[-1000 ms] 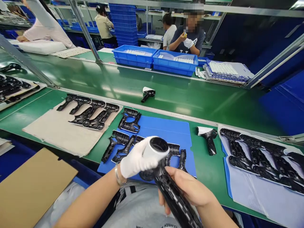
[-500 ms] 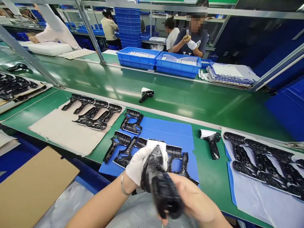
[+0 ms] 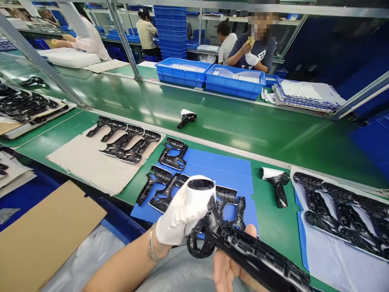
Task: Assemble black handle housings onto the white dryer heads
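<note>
A hair dryer housing (image 3: 243,247) with a white barrel and a black handle is held in front of me, its barrel end facing up and its handle stretching to the lower right. My left hand (image 3: 178,217), in a white glove, wraps around the white barrel. Bare, my right hand (image 3: 226,267) grips the handle from below, with the thumb tip showing beyond it. Behind my hands, several black housing halves (image 3: 158,174) lie on a blue sheet (image 3: 219,166).
One white-and-black dryer housing (image 3: 276,182) lies right of the sheet, another (image 3: 186,117) on the green surface beyond. More black shells rest on a beige sheet (image 3: 82,162) at left and a stack (image 3: 337,251) at right. Blue bins (image 3: 234,83) and co-workers are across the bench.
The dryer housing has turned in my hands: its handle, which pointed toward me, now extends to the lower right, and the barrel's round end faces up. The view has shifted slightly.
</note>
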Available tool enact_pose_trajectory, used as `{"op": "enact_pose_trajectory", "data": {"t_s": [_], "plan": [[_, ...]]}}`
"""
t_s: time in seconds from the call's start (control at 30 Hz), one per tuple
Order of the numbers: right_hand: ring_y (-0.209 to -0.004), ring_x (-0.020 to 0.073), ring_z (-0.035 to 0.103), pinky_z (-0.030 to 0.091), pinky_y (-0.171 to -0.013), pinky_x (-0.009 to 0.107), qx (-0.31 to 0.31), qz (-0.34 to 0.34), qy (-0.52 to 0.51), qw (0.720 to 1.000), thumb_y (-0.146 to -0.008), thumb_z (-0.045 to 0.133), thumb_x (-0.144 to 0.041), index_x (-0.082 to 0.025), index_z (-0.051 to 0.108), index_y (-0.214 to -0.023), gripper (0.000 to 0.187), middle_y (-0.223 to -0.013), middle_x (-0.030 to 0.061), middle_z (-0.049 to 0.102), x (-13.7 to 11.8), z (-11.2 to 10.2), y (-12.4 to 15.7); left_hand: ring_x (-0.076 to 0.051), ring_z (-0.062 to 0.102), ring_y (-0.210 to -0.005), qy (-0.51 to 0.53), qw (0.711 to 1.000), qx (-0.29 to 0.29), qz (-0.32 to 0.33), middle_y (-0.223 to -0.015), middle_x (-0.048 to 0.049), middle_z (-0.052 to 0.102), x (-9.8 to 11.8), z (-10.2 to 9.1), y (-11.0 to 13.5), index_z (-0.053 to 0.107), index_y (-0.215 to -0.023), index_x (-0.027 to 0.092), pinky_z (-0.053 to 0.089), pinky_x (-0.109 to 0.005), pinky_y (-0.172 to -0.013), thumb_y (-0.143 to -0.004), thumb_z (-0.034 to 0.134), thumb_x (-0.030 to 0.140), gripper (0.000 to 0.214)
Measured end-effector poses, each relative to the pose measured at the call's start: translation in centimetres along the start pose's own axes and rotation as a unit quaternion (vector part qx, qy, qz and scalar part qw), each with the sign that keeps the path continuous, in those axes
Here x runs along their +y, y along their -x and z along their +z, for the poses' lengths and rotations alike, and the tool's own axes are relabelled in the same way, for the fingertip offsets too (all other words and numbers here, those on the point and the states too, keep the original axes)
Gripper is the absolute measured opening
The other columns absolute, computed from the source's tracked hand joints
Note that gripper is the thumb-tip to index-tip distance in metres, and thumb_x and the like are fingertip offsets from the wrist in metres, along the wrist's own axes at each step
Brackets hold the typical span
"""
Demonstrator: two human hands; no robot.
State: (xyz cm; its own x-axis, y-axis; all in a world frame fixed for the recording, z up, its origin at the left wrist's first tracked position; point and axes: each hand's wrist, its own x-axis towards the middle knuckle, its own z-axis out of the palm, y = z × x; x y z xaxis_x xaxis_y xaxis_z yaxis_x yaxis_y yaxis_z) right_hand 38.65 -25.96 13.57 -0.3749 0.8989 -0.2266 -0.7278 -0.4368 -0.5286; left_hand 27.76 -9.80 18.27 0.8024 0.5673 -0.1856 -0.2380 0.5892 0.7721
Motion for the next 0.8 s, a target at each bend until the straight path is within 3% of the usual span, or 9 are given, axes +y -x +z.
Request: {"op": "enact_pose_trajectory", "data": {"t_s": [0.1, 0.2, 0.33, 0.43, 0.5, 0.6, 0.67, 0.8], "plan": [[-0.047, 0.0107, 0.056, 0.044, -0.048, 0.019, 0.006, 0.035, -0.009, 0.999, -0.052, -0.004, -0.102, -0.003, 0.073, -0.079, 0.128, -0.059, 0.0085, 0.063, 0.8, -0.1, 0.1, -0.015, 0.065, -0.077, 0.027, 0.999, -0.025, -0.005, -0.094, -0.0022, 0.069, 0.5, 0.2, 0.1, 0.063, -0.114, 0.024, 0.053, -0.026, -0.069, -0.060, 0.091, 0.028, 0.061], [-0.045, 0.0092, 0.054, 0.041, -0.046, 0.016, 0.031, 0.026, -0.060, 0.997, -0.061, 0.007, -0.103, -0.004, 0.072, -0.080, 0.120, -0.052, 0.0039, 0.057, 1.4, 0.5, 0.2, -0.015, 0.064, -0.073, 0.042, 0.997, -0.064, 0.013, -0.090, -0.0012, 0.067, 0.6, 0.2, -0.1, 0.059, -0.105, 0.024, 0.052, -0.028, -0.066, -0.060, 0.092, 0.027, 0.055], [-0.071, 0.0142, 0.072, 0.052, -0.063, 0.019, 0.043, 0.004, -0.159, 0.986, -0.083, 0.046, -0.084, -0.010, 0.069, -0.103, 0.081, -0.085, 0.0104, 0.076, 0.6, 2.3, 0.1, -0.016, 0.066, -0.071, 0.028, 0.996, -0.031, 0.073, -0.089, -0.0025, 0.068, 0.1, 0.0, -0.4, 0.050, -0.076, 0.020, 0.053, -0.033, -0.069, -0.073, 0.084, 0.030, 0.035], [-0.073, 0.0095, 0.074, 0.052, -0.064, 0.014, 0.013, -0.036, -0.184, 0.982, -0.088, 0.064, -0.062, -0.011, 0.068, -0.111, 0.056, -0.092, 0.0071, 0.077, -0.7, 3.8, 0.0, -0.022, 0.070, -0.083, -0.018, 0.989, -0.023, 0.148, -0.100, -0.0061, 0.069, 0.1, -0.1, -0.5, 0.049, -0.069, 0.018, 0.055, -0.040, -0.078, -0.077, 0.080, 0.035, 0.036], [-0.067, 0.0071, 0.074, 0.051, -0.059, 0.011, 0.041, -0.067, -0.168, 0.983, -0.090, 0.068, -0.056, -0.011, 0.068, -0.110, 0.049, -0.086, 0.0042, 0.076, -1.5, 4.7, 0.0, -0.028, 0.071, -0.095, -0.087, 0.975, -0.018, 0.201, -0.106, -0.0073, 0.068, 0.5, 0.1, -0.4, 0.048, -0.065, 0.018, 0.054, -0.044, -0.086, -0.072, 0.085, 0.029, 0.039], [-0.066, 0.0106, 0.076, 0.054, -0.059, 0.014, 0.111, -0.098, -0.107, 0.983, -0.089, 0.072, -0.052, -0.015, 0.065, -0.106, 0.041, -0.084, 0.0035, 0.077, -2.2, 5.8, 0.1, -0.031, 0.069, -0.102, -0.205, 0.942, 0.001, 0.267, -0.106, -0.0088, 0.066, 1.2, 0.4, -0.1, 0.044, -0.058, 0.018, 0.053, -0.044, -0.089, -0.070, 0.085, 0.022, 0.042], [-0.067, 0.0128, 0.076, 0.055, -0.059, 0.016, 0.129, -0.110, -0.073, 0.983, -0.086, 0.075, -0.051, -0.016, 0.061, -0.103, 0.041, -0.084, 0.0041, 0.077, -2.3, 6.2, 0.2, -0.030, 0.068, -0.104, -0.243, 0.931, 0.003, 0.273, -0.108, -0.0098, 0.065, 1.4, 0.4, 0.2, 0.044, -0.056, 0.018, 0.052, -0.044, -0.091, -0.078, 0.078, 0.026, 0.041], [-0.067, 0.0134, 0.076, 0.054, -0.058, 0.017, 0.155, -0.115, -0.043, 0.980, -0.084, 0.077, -0.055, -0.018, 0.055, -0.103, 0.047, -0.085, 0.0041, 0.076, -2.3, 6.6, 0.2, -0.033, 0.064, -0.114, -0.223, 0.944, -0.015, 0.241, -0.124, -0.0115, 0.060, 1.3, -0.1, 0.6, 0.052, -0.066, 0.018, 0.046, -0.049, -0.101, -0.091, 0.061, 0.042, 0.036]]}}
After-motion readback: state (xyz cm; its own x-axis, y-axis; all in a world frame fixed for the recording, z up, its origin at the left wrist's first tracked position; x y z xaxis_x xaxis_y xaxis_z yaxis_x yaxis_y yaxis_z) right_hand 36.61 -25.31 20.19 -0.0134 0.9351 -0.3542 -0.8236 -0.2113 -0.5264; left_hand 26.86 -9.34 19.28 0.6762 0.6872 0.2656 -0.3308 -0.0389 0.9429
